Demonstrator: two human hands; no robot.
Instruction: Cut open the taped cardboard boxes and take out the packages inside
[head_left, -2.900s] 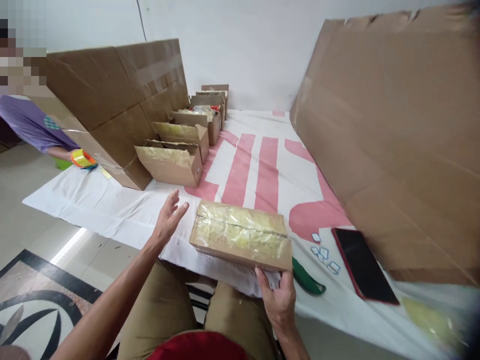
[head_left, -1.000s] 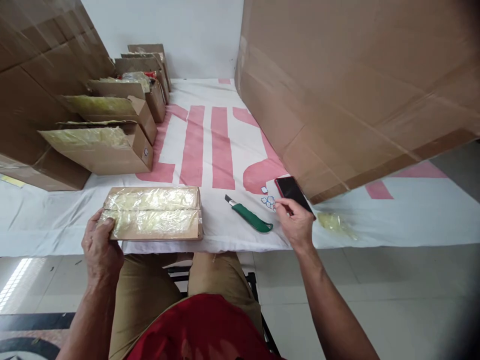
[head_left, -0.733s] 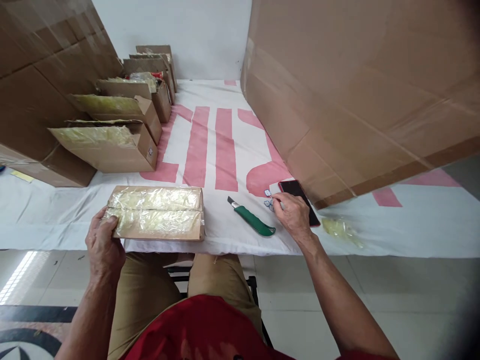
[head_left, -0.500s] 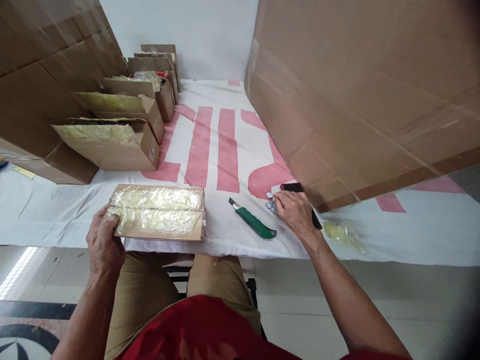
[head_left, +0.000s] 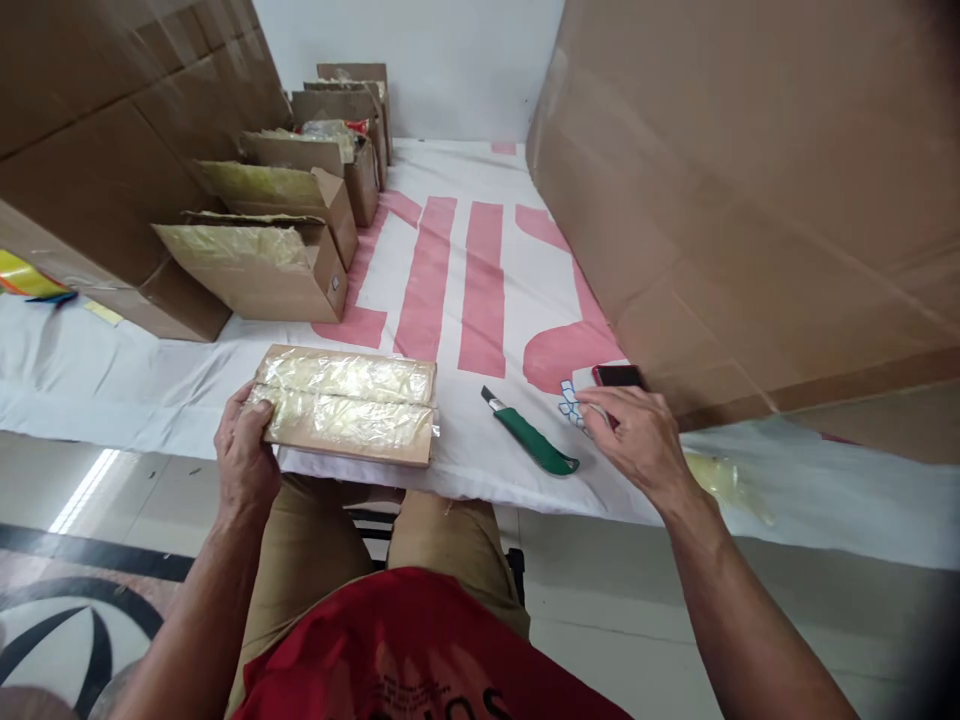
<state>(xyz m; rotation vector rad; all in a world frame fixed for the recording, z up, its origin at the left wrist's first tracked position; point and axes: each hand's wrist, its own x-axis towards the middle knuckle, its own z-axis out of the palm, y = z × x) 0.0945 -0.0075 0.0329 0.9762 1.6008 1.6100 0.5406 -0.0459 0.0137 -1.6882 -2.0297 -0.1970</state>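
Observation:
My left hand [head_left: 246, 450] grips the left end of a closed cardboard box [head_left: 349, 408], thumb on top. Clear, yellowish tape covers the two top flaps, and the box lies flat at the table's front edge. My right hand [head_left: 637, 435] hovers over a few small white labels with blue borders [head_left: 571, 403], its thumb and index finger apart. Part of a dark phone with a red edge [head_left: 619, 376] shows behind that hand, which hides the remainder. Between box and labels lies a green utility knife [head_left: 532, 438], blade out.
Several open small cardboard boxes [head_left: 255, 270] stand in a row at the left, beside a tall carton wall [head_left: 112, 190]. Another large carton [head_left: 750, 200] rises at the right. Crumpled clear tape [head_left: 727, 485] lies right of my right wrist. Yellow tape [head_left: 26, 275] sits far left.
The view has shifted, so everything sits further right. My right hand has drawn back slightly from the labels and its fingers have parted. The left hand keeps its grip on the box.

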